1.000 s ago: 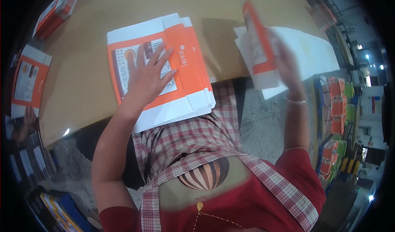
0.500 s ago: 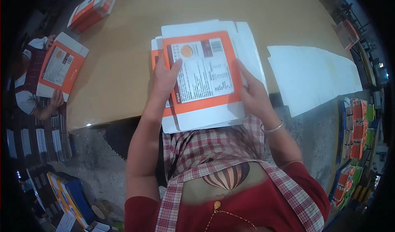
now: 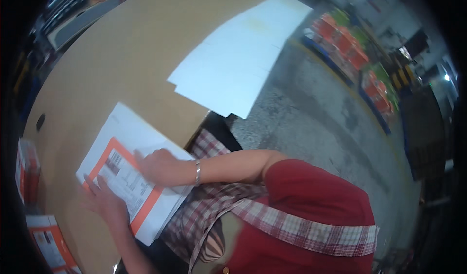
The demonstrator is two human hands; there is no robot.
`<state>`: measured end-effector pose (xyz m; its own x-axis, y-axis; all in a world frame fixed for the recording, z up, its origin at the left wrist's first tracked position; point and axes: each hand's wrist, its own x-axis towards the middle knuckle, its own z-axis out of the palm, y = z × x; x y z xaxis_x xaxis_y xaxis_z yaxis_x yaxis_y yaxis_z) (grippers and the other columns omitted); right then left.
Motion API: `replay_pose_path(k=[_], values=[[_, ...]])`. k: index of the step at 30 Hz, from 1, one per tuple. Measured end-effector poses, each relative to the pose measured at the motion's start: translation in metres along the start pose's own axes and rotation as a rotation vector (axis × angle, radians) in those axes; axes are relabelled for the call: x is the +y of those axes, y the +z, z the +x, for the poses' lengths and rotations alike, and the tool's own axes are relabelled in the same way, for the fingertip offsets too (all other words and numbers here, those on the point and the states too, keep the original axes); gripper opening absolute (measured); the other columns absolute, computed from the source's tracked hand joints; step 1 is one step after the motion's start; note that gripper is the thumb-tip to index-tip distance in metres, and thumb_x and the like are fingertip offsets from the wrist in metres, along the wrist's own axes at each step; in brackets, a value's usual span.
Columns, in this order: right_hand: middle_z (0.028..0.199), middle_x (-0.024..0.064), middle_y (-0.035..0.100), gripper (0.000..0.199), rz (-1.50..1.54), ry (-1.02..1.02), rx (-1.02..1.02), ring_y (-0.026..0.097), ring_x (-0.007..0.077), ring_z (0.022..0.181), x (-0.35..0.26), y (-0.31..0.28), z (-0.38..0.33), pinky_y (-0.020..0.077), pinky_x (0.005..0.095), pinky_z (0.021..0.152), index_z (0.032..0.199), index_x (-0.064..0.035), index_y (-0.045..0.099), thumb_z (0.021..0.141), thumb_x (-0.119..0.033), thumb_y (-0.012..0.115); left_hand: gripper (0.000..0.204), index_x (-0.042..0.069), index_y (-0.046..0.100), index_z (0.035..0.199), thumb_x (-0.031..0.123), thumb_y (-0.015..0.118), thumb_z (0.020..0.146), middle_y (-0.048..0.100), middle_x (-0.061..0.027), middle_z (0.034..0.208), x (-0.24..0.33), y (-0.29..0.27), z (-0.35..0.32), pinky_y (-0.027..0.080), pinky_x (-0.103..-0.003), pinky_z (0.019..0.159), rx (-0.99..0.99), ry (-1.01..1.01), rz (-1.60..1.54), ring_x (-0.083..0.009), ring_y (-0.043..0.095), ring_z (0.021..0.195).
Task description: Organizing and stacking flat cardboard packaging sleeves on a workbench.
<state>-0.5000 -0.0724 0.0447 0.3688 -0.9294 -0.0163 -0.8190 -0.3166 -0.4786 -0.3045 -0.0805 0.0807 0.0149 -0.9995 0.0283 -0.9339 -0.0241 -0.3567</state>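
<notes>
A stack of flat printed carton sheets (image 3: 108,128) lies at the table's near edge. Its top sheet is white with an orange frame around a panel of small print and a barcode. My left hand (image 3: 108,202) lies over the frame's left side, fingers spread. Across the sheet, my right hand (image 3: 163,168) rests on the frame's other side; one finger stretches forward and the rest look bent, slightly blurred. Neither hand visibly lifts the sheet. A bracelet (image 3: 198,172) circles my right wrist.
Large white sheets (image 3: 233,55) overhang the brown table (image 3: 121,65). Orange-and-white packs (image 3: 28,169) stand at the far left, with another orange-and-white printed piece (image 3: 51,245) nearer. A small black object (image 3: 41,122) lies on the table. Orange and green stacks (image 3: 343,45) sit beyond the floor.
The view has swung to the right, so the stack appears lower left. Both hands, earlier gripping the printed piece by its sides, now lie on the top sheet. The co-worker has left the view.
</notes>
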Motion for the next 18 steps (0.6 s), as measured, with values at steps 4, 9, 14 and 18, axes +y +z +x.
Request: replay_pose_path(k=[4, 9, 14, 18], values=[[0.079, 0.0245, 0.066, 0.055, 0.011, -0.018, 0.117, 0.068, 0.0380, 0.074, 0.011, -0.018, -0.021, 0.0517, 0.0464, 0.062, 0.131, 0.0130, 0.044, 0.084, -0.014, 0.057, 0.058, 0.006, 0.028, 0.152, 0.034, 0.039, 0.103, 0.012, -0.0211, 0.161, 0.042, -0.029, 0.008, 0.005, -0.060, 0.117, -0.272, 0.313, -0.369, -0.0457, 0.008, 0.147], [0.082, 0.0141, 0.064, 0.023, 0.122, 0.060, 0.716, 0.062, 0.0357, 0.086, 0.088, -0.060, -0.010, 0.0485, 0.0453, 0.082, 0.102, -0.0052, 0.062, 0.094, -0.025, 0.053, 0.061, 0.008, 0.020, 0.155, 0.035, 0.038, 0.103, 0.015, -0.0191, 0.161, 0.049, 0.028, 0.004, 0.005, -0.056, 0.119, 0.057, 0.285, -0.343, -0.0382, 0.011, 0.149], [0.113, 0.0214, 0.059, 0.040, 0.533, -0.151, 0.359, 0.055, 0.0347, 0.112, 0.119, -0.034, 0.023, 0.0422, 0.0417, 0.096, 0.115, -0.0016, 0.059, 0.096, -0.036, 0.051, 0.059, 0.005, 0.021, 0.154, 0.033, 0.035, 0.104, 0.020, -0.0160, 0.160, 0.048, 0.038, 0.005, 0.007, -0.053, 0.120, 0.182, 0.347, -0.354, -0.0336, 0.015, 0.149], [0.144, 0.0235, 0.039, 0.069, 0.327, -0.321, 0.221, 0.031, 0.0353, 0.139, 0.030, -0.036, 0.011, 0.0186, 0.0470, 0.116, 0.138, 0.0065, 0.039, 0.097, -0.048, 0.045, 0.059, 0.008, 0.020, 0.155, 0.036, 0.033, 0.105, 0.021, -0.0166, 0.160, 0.046, 0.050, 0.009, 0.008, -0.057, 0.118, 0.228, 0.393, -0.372, -0.0342, 0.016, 0.149]])
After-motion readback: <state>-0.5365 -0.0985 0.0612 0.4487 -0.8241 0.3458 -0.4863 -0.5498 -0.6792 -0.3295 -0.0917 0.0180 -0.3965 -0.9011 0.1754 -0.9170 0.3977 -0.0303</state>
